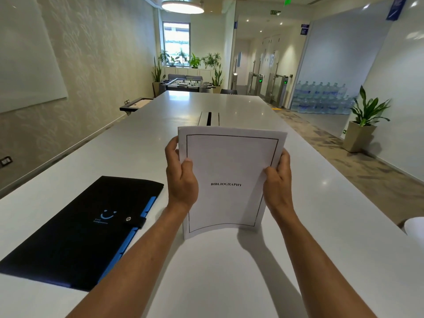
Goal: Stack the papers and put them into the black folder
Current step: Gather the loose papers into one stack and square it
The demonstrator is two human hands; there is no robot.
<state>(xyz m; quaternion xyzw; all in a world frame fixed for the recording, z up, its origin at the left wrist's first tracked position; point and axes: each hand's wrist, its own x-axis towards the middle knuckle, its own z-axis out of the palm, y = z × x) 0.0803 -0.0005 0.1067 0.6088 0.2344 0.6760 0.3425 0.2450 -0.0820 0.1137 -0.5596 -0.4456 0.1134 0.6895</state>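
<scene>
A stack of white papers (pixel 227 161) stands upright on its lower edge on the white table (pixel 229 271); the front sheet has a black border and the word BIBLIOGRAPHY. My left hand (pixel 181 177) grips the stack's left side and my right hand (pixel 278 180) grips its right side. The black folder (pixel 75 235) lies flat and closed to the left of my left forearm, with a snap strap and a blue edge along its right side.
A cable slot (pixel 208 118) is set in the table just beyond the papers. A white object (pixel 415 227) shows at the right table edge. A potted plant (pixel 362 125) stands on the floor at right. A foosball table (pixel 185 84) is at the far end.
</scene>
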